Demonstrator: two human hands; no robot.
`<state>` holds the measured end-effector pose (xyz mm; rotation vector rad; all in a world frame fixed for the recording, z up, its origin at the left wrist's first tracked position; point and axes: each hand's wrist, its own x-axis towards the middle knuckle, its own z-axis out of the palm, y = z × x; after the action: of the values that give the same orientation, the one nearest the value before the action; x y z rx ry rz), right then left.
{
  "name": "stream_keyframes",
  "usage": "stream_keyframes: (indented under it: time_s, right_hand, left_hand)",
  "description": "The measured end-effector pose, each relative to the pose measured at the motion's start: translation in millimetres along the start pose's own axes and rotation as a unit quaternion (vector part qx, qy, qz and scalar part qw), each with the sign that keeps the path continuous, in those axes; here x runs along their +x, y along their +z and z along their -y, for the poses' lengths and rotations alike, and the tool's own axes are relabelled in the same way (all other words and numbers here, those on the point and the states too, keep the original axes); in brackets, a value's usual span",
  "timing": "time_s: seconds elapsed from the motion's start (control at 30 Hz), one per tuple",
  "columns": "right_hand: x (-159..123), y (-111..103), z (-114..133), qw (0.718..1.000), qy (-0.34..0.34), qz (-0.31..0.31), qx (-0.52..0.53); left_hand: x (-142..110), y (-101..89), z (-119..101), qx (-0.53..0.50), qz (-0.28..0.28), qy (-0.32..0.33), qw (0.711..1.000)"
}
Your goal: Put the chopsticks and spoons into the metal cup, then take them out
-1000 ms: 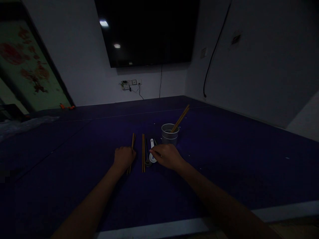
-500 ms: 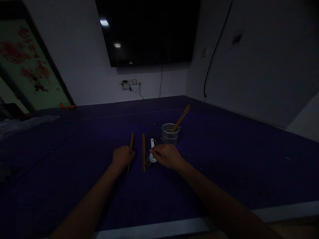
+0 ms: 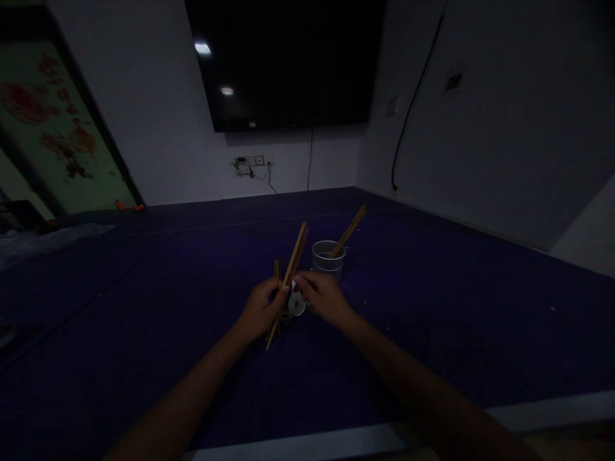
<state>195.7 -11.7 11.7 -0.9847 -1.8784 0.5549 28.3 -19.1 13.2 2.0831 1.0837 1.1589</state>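
Note:
My left hand [image 3: 263, 307] is closed around a pair of wooden chopsticks [image 3: 295, 253], held slanted with their upper ends leaning right. My right hand [image 3: 324, 296] meets it from the other side, its fingertips pinched against the same chopsticks. Under and between the hands lies a white spoon [image 3: 296, 305], its handle covered by the fingers. Partly hidden behind my left hand are another pair of chopsticks [image 3: 277, 267] and a dark utensil [image 3: 287, 316] on the purple surface. Just beyond my right hand stands a metal cup [image 3: 328, 264] with chopsticks [image 3: 349, 230] leaning in it.
The purple surface [image 3: 432, 307] ends at a pale front edge [image 3: 307, 444]. A wall behind carries a large dark television [image 3: 288, 64], sockets [image 3: 254, 160] and hanging cables. Crumpled clear plastic [image 3: 52, 238] lies at the far left, and small white specks dot the surface.
My left hand has lifted its chopsticks and carried them right, over the laid-out utensils. My right hand has shifted slightly and its fingertips now meet the chopsticks.

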Motion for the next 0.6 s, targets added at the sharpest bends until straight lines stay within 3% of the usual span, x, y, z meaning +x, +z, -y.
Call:
stream_keyframes:
  time_s: [0.2, 0.37, 0.6]
  right_hand:
    - [4, 6, 5, 0.971, 0.09, -0.004, 0.22]
    - [4, 6, 11, 0.961, 0.094, -0.033, 0.258]
    - [3, 6, 13, 0.95, 0.104, -0.02, 0.292]
  left_hand:
    - [-1, 5.1, 0, -0.097, 0.063, -0.047, 0.992]
    - [-2, 5.6, 0, -0.137, 0.081, -0.067, 0.985]
    - [-2, 6.4, 3, -0.173, 0.091, -0.075, 0.978]
